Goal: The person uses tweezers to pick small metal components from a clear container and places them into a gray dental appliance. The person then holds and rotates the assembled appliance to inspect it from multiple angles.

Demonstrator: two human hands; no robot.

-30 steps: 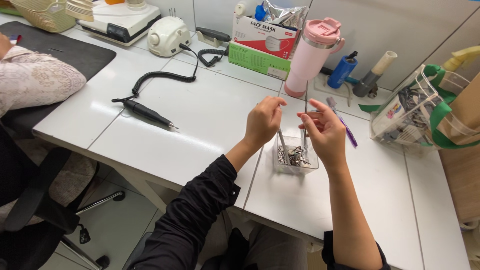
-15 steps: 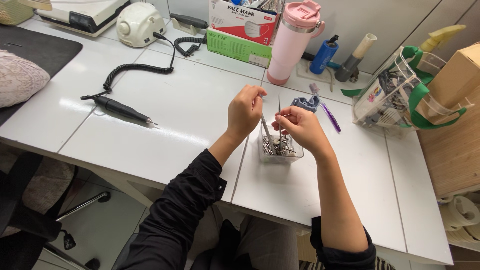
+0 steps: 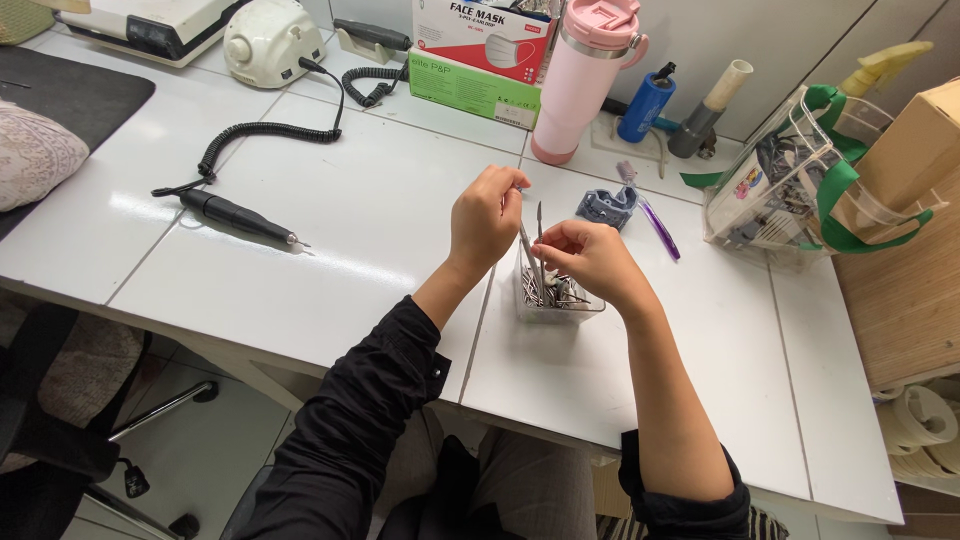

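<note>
A clear box [image 3: 560,295] of metal tools stands mid-desk [image 3: 380,230]. The drill handpiece [image 3: 240,216] lies to its left. The tumbler [image 3: 583,80] stands behind it.

The table [image 3: 300,270] is glossy white. On it lie a black handpiece [image 3: 235,213] with a coiled black cord [image 3: 262,135] and a cream-white control unit [image 3: 268,40]. The tumbler [image 3: 585,80] is pale pink — its lid a deeper pink. The mask box [image 3: 485,38] is white and red over a green box [image 3: 470,90]. The bottle [image 3: 645,103] is blue, the toothbrush [image 3: 655,222] purple. The sleeve [image 3: 350,430] is black. The clear container [image 3: 555,295] holds silver metal tools [image 3: 545,285] — the bin straps [image 3: 835,185] are green.
</note>
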